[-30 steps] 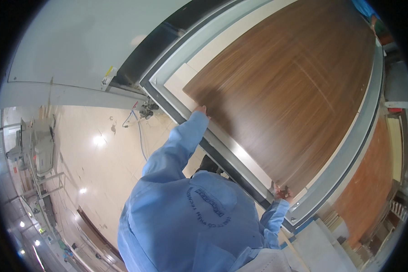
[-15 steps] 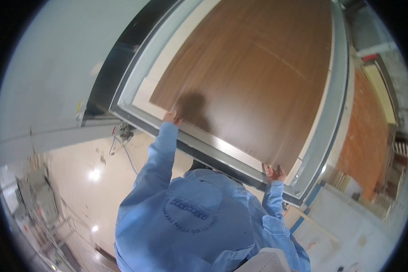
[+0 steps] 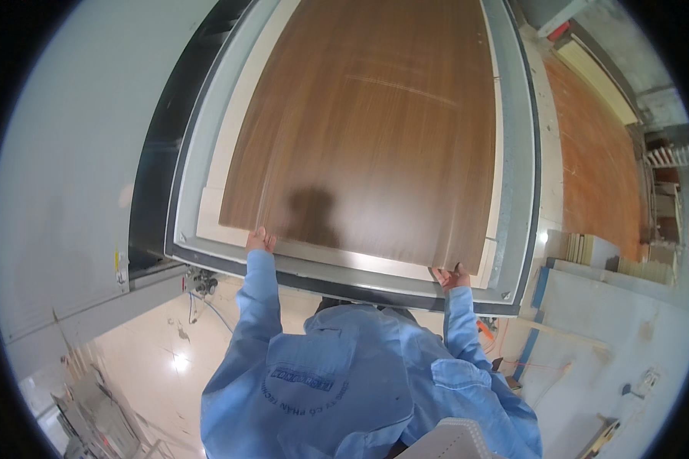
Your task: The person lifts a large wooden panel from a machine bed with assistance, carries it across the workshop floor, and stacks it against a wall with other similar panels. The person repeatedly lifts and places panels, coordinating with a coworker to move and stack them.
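Observation:
A large brown wood-grain panel (image 3: 375, 145) lies flat over a pale board (image 3: 344, 258) inside a grey-framed tray bed (image 3: 184, 199). My left hand (image 3: 261, 240) grips the panel's near edge close to its left corner, with the thumb on top. Toward the near right corner, my right hand (image 3: 453, 277) pinches the same edge, thumb above and fingers below. Both arms are in blue sleeves. A dark shadow falls on the panel between my hands.
A tall grey machine body (image 3: 61, 168) stands on the left, beside a black strip. To the right lie an orange-brown board (image 3: 601, 161) and small stacked pieces (image 3: 582, 249). A pale bench surface (image 3: 612, 329) is at the lower right, and a blue hose (image 3: 220, 317) hangs below the tray's left corner.
The whole view has turned, so the tray and panel now appear straighter and farther left. Both hands stay on the panel's near edge.

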`<state>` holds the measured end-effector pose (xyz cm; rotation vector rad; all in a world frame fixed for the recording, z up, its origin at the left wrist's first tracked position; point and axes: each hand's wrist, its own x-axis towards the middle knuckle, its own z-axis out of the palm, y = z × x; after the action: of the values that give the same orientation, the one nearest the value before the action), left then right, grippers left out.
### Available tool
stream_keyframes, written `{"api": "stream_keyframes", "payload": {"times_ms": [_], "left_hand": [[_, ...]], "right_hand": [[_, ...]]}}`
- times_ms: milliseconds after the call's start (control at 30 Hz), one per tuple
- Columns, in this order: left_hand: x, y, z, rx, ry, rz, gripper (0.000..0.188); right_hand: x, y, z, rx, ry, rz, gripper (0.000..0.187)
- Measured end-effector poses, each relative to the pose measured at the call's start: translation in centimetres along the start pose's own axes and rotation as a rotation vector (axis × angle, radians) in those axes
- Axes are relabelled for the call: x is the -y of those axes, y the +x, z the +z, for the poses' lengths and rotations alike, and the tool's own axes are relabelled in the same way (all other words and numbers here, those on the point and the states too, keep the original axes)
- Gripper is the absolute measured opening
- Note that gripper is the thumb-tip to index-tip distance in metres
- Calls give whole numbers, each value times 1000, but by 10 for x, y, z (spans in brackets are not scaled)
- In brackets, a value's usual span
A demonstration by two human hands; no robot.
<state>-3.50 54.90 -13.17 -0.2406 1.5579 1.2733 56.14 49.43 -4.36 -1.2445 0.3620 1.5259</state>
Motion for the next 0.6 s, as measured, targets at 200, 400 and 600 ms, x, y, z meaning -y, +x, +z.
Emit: {"api": "stream_keyframes", "payload": {"times_ms": [200,400,600], "left_hand": [[-2,-19,12,-119,9,27,32],[-9,-35,17,-26,36,49,10],[-11,-42,22,-64,-18,31,19]], "right_hand": [[-3,12,0,-107,-67,-32,42],[-7,24,-5,-210,-24,-2,40],[-5,22,-9,-153,-2,-46,39]]}}
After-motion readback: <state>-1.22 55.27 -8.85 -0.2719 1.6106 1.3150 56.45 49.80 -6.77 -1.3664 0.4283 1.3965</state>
